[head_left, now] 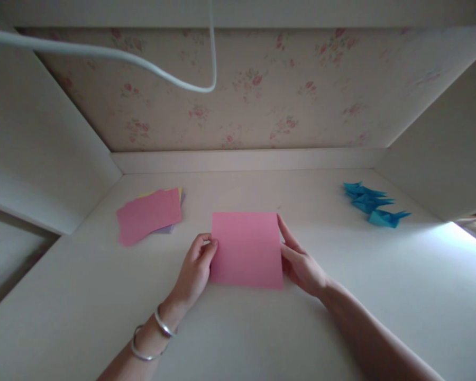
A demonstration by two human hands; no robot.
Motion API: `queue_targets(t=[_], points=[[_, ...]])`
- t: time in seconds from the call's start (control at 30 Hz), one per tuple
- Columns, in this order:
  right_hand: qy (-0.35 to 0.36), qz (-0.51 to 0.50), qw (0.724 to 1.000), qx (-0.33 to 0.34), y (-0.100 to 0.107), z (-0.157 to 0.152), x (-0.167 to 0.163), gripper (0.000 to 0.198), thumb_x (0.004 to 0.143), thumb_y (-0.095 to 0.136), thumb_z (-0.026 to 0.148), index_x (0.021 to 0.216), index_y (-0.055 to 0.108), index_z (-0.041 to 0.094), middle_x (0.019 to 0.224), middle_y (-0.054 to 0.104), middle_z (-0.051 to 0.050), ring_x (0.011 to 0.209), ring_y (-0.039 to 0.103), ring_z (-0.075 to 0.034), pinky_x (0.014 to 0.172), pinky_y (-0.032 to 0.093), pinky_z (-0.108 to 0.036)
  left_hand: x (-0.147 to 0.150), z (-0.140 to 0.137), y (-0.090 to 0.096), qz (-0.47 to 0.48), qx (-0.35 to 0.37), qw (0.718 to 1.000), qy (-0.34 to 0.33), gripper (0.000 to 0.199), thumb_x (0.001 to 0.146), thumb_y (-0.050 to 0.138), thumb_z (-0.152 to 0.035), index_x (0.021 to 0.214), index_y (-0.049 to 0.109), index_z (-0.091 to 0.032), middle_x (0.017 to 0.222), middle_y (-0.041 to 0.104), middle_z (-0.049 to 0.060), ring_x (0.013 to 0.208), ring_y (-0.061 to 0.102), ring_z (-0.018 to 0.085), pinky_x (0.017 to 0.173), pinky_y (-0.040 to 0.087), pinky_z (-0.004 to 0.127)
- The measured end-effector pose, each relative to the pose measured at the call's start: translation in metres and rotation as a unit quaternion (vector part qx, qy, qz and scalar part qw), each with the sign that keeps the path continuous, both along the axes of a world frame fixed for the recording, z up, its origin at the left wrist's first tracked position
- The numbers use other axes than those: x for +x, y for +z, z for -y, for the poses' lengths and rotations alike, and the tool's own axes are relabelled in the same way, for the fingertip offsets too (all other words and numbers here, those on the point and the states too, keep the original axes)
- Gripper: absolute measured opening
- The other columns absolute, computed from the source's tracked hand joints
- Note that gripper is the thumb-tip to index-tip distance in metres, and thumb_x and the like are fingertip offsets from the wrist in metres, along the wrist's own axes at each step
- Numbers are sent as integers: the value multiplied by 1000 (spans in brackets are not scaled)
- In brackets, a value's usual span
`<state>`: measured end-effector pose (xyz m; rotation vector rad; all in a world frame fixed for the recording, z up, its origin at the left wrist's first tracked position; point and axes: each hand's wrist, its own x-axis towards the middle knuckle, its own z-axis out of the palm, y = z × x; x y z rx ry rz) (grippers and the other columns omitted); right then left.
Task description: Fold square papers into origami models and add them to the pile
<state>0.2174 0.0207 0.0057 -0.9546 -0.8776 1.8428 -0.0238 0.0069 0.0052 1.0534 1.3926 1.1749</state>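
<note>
A flat square sheet of pink paper (246,251) is held up by its sides in front of me. My left hand (195,269) pinches the left edge, with the thumb on the front face and the fingers partly hidden behind. At the right edge, my right hand (303,269) grips the sheet from the side. Its index finger reaches up along that edge to the top corner, and some fingertips are hidden by the paper.
A loose stack of coloured paper (149,214), pink on top with yellow and purple below, lies at the back left. Several blue folded paper figures (368,202) stand in a row at the back right. A white cable (143,62) hangs above the white desk (238,338).
</note>
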Motion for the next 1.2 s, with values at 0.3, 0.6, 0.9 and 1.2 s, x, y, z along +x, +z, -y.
queue_targets(t=[0.3,0.6,0.9,1.2], points=[[-45,174,980,81,-20,-4,1,53,76,76,43,127,68,30,110,75,-2,95,67,-20,86,52,-32,1,2,0,-68,1,997,-34,28,90,58,-47,101,63,-22,71,62,-2,64,54,16,62,41,26],[-108,177,976,73,-23,-11,6,20,75,73,35,89,79,23,92,77,-4,79,66,-21,69,51,-30,2,2,-4,14,-11,997,-71,28,89,61,-42,104,65,-20,94,74,5,84,68,21,78,49,30],[-77,107,990,59,-14,-4,6,29,70,61,22,93,77,22,85,76,-4,76,68,-21,67,51,-31,-1,2,0,66,-38,997,6,47,80,71,-40,122,60,-21,85,72,2,77,66,18,68,49,25],[15,133,964,230,-20,1,6,21,83,70,32,103,77,28,116,70,-8,100,68,-24,79,56,-33,-6,1,7,-41,17,998,33,31,79,69,-38,106,73,-22,88,72,3,82,62,18,70,46,24]])
